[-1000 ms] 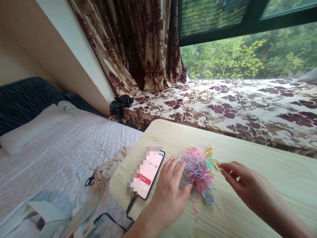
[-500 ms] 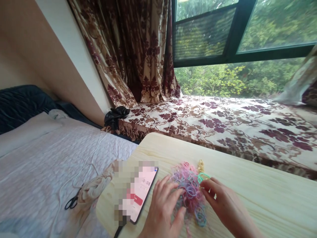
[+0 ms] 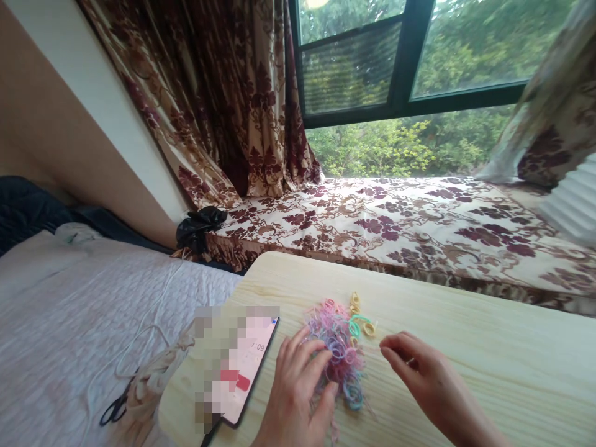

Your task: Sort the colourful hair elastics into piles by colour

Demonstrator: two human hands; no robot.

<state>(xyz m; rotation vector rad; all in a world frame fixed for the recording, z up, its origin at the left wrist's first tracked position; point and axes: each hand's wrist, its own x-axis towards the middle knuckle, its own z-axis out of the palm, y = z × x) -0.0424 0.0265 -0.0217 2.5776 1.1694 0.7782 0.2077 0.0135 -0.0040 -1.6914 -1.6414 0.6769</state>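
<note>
A tangled pile of pastel hair ties (image 3: 342,357), pink, lilac and blue, lies on the pale wooden table (image 3: 456,323). My left hand (image 3: 305,379) rests on the pile's left side, its fingers spread. To the right of the pile, my right hand (image 3: 414,366) hovers with thumb and forefinger pinched together. A thin, faint strand seems to run from those fingertips toward the pile; what they hold is too small to make out. A green hair tie (image 3: 357,325) sits at the pile's upper right edge, beside a yellow hair tie (image 3: 369,329). More yellow loops (image 3: 354,302) lie just behind.
A phone (image 3: 242,372) with a timer on its screen lies left of my left hand, partly blurred out, with a cable at its lower end. Black-handled scissors (image 3: 114,410) and crumpled cloth (image 3: 156,385) are on the bed (image 3: 116,292). A flower-patterned window seat (image 3: 372,230) borders the table's far side.
My right hand has drawn away from the green hair tie to the right, still pinched. My left hand stays on the pile. The view has turned slightly right.
</note>
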